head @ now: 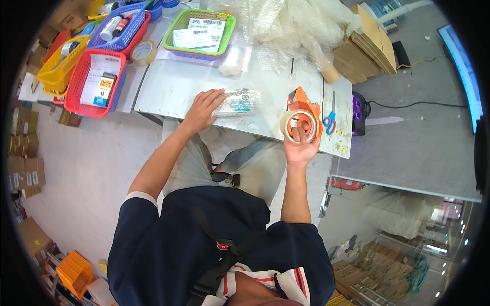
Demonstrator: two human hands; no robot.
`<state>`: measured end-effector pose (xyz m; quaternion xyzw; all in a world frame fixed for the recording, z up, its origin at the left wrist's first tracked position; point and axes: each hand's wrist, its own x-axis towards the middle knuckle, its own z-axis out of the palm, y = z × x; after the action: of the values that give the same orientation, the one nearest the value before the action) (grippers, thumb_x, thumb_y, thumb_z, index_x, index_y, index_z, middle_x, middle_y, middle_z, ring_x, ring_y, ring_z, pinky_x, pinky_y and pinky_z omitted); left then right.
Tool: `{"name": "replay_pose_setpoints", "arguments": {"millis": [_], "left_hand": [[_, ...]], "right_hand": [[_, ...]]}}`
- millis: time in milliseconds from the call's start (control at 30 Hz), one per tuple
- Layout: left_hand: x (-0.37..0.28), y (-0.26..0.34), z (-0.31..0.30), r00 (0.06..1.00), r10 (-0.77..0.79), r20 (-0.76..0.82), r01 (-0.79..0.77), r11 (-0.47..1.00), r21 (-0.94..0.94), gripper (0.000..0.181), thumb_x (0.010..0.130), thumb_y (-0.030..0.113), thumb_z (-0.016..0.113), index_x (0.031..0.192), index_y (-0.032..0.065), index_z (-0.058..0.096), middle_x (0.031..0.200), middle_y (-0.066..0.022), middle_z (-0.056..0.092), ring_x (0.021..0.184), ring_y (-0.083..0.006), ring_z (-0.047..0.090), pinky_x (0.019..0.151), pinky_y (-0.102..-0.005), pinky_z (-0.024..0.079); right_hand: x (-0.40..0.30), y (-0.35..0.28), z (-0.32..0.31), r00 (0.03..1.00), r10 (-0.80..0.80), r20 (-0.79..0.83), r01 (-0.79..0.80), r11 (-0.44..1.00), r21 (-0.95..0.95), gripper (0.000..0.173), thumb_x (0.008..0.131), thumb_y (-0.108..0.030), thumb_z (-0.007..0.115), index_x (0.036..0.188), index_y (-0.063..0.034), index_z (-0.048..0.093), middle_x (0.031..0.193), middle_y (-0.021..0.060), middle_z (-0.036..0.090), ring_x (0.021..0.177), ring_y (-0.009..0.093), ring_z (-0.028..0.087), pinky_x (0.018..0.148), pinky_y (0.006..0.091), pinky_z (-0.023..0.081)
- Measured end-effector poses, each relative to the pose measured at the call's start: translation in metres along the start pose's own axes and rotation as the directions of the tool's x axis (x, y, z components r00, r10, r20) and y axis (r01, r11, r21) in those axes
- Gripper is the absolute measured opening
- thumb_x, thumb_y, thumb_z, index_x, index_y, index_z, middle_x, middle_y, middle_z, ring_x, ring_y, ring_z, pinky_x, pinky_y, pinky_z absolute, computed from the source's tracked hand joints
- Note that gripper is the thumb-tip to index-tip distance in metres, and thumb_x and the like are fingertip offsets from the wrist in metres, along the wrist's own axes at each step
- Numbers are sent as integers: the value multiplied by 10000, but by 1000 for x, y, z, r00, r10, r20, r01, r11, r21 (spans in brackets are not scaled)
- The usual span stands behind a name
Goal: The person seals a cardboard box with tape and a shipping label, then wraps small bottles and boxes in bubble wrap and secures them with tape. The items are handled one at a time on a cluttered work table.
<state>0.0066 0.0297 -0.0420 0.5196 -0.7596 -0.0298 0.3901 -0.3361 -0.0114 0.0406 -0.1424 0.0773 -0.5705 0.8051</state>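
My left hand (204, 108) rests on the left end of a package wrapped in clear bubble wrap (239, 102), which lies flat near the table's front edge. Something teal shows through the wrap. Farther right, my right hand (302, 145) grips an orange tape dispenser (303, 97) loaded with a roll of clear tape (286, 124). Its fingers pass through the ring of the roll. The dispenser is over the table and its head points away from me. Just right of it lie scissors (329, 121) with blue and red handles.
A heap of bubble wrap (283, 30) covers the table's back, beside stacked flat cardboard (367, 49). A green basket (167, 40) holds printed slips. At the left stand a red basket (71, 86), a tape roll (143, 52) and more baskets. A monitor (461, 72) stands far right.
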Motion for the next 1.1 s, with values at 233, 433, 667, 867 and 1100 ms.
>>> {"name": "replay_pose_setpoints", "arguments": {"millis": [233, 433, 667, 867, 1100], "left_hand": [[3, 3, 5, 997, 1, -79, -5, 998, -57, 824, 615, -20, 761, 1416, 72, 592, 1506, -96, 539, 1375, -318, 489, 1114, -454, 407], [4, 5, 4, 993, -61, -98, 51, 994, -101, 879, 609, -19, 777, 1456, 56, 555, 1485, -107, 560, 1374, -338, 498, 1132, -447, 412], [6, 4, 7, 986, -142, -91, 124, 976, -177, 953, 635, -22, 802, 1524, 25, 461, 1484, -139, 557, 1356, -360, 509, 1132, -428, 421], [20, 11, -11, 987, -158, 31, 161, 975, -154, 984, 617, -8, 819, 1532, 69, 466, 1457, -140, 572, 1339, -348, 528, 1129, -433, 426], [21, 4, -8, 982, -184, 50, 190, 966, -176, 881, 613, -3, 798, 1449, 106, 544, 1455, -136, 568, 1330, -354, 541, 1124, -444, 451]], "right_hand": [[9, 30, 34, 995, 85, -57, -97, 965, -242, 467, 1060, -454, 397, 930, -64, 619, 530, 50, 467, 579, 224, 482, 908, 421, 472], [16, 69, 26, 995, 104, -1, -81, 771, -632, 475, 1086, -374, 352, 990, -14, 646, 575, 115, 580, 559, 269, 590, 860, 432, 513], [9, 102, 8, 984, 172, -57, -144, 555, -819, 356, 1065, -258, 483, 1171, 60, 605, 823, 141, 679, 639, 225, 653, 596, 347, 524], [1, 105, -25, 988, 121, -92, -140, 487, -862, 448, 1036, -215, 480, 1393, 51, 524, 1188, 160, 668, 878, 210, 696, 769, 372, 580], [4, 104, -7, 989, 140, -43, -107, 490, -865, 710, 935, -110, 478, 1608, 43, 313, 1527, 180, 519, 1404, 263, 494, 1179, 349, 350]]}}
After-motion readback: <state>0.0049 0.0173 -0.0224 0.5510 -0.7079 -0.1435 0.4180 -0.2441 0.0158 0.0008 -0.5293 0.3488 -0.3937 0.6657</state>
